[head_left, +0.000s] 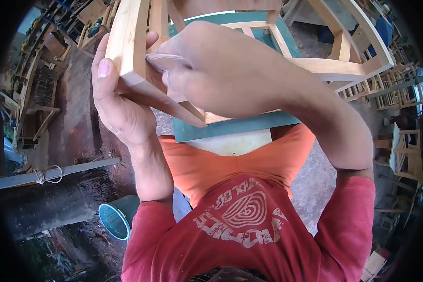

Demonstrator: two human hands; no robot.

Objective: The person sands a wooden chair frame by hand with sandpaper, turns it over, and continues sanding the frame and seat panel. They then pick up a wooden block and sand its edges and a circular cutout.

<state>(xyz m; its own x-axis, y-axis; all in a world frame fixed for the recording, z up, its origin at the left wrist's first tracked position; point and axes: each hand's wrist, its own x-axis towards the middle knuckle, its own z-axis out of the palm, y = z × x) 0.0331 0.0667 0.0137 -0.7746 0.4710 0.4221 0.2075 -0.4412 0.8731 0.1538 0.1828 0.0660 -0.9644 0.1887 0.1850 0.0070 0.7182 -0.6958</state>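
A pale wooden frame [331,67], apparently part of a chair, rests on a green-topped surface [230,128] in front of me. My left hand [122,101] is wrapped round the thick wooden post at the upper left, its thumb on the outer face. Pinched in the fingers of my right hand [204,66] is a thin folded sheet [167,61], pressed near the inner side of that post. It looks like sandpaper. Part of the joint behind my right hand is hidden.
A teal bucket [113,221] stands on the floor at the lower left. Beside it lies a long bar [80,168] with cord tied round it. Wooden pieces and racks [42,101] line the left side, and several chair frames [406,150] stand at the right.
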